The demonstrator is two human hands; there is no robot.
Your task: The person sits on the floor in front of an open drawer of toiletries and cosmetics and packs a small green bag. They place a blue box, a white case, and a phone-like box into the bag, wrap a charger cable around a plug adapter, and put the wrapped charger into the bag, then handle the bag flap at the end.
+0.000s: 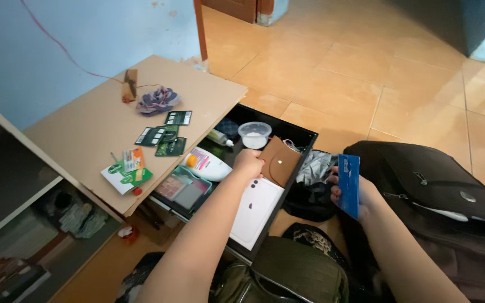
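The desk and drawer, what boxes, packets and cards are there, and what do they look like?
Dark green cards: three flat rectangles on the desk top.
Green and orange packets: at the desk's front edge.
White box: flat, in the open drawer.
White bottle: lying in the drawer.
Blue card: in the right hand.

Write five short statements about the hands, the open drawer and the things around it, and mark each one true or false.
1. The left hand grips a brown pouch. True.
2. The right hand holds a red cup. False: it holds a blue booklet.
3. The white box lies in the open drawer. True.
4. The black bag sits on the desk top. False: it rests on the tiled floor.
5. The clear tub stands on the floor. False: it is in the drawer.
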